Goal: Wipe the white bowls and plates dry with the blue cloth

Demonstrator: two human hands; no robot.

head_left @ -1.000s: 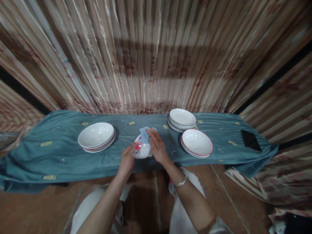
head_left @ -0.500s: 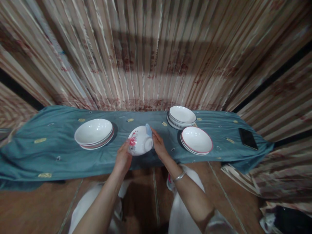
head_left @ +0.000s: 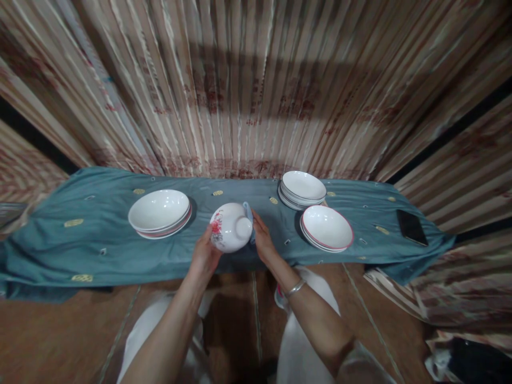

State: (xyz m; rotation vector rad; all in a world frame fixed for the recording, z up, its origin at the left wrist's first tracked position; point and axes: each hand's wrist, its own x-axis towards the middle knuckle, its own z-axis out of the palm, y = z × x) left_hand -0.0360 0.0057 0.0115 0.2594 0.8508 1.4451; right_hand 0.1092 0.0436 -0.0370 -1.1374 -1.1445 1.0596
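A white bowl (head_left: 229, 229) with red flowers is held tilted above the cloth, its foot ring turned toward me and to the right. My left hand (head_left: 205, 253) grips its left side, thumb on the flower pattern. At the bowl's right edge, my right hand (head_left: 263, 234) is closed on a light blue cloth (head_left: 248, 213), which is pressed against the bowl; part of the cloth is hidden behind the bowl and fingers. To the left stand stacked white bowls (head_left: 159, 210), a red rim showing low in the stack.
A teal patterned tablecloth (head_left: 116, 261) covers the long narrow table. On the right are a stack of white plates (head_left: 303, 186) and stacked red-rimmed dishes (head_left: 328, 228). A black phone (head_left: 412, 226) lies near the right end. Striped curtains (head_left: 240, 80) hang behind.
The bowl has turned so its underside faces me more. The blue cloth has shifted along its right rim, with my right hand. The whole view has moved slightly.
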